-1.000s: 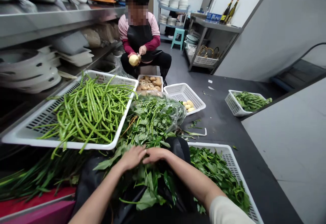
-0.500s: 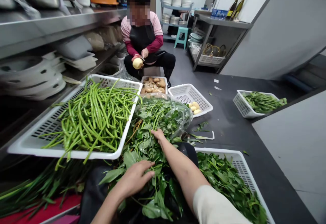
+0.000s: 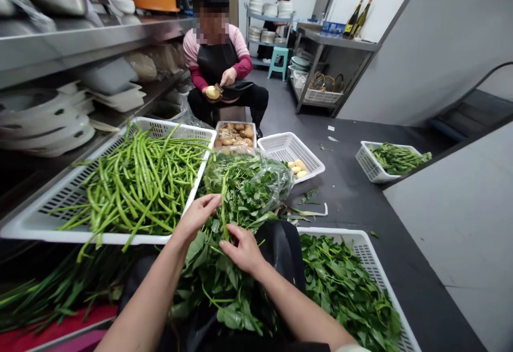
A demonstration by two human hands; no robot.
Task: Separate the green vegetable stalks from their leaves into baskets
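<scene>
Right now, your right hand has the low part of a stem, with thumb and forefinger almost together and the stem between them. Your left hand reaches the same stem higher up, its fingers straight and close together, tips at the stem's side; you cannot tell whether they pinch it, since the thumb is hidden. The stem stands nearly upright between your two hands, its top over the greens just beyond your grip. Those greens spill from a clear bag. Below your grip, loose leaves hang over your lap.

To the left of your grip, just beside your left forearm, a basket carries a pile of stalks, some over its rim. To the right of your right hand, beyond your knee, a second basket holds leafy tops. Farther ahead of your grip, past the bag, stand a box of potatoes and, to its right, a tray with peeled ones. Beyond them sits a co-worker, a pale potato in hand.
</scene>
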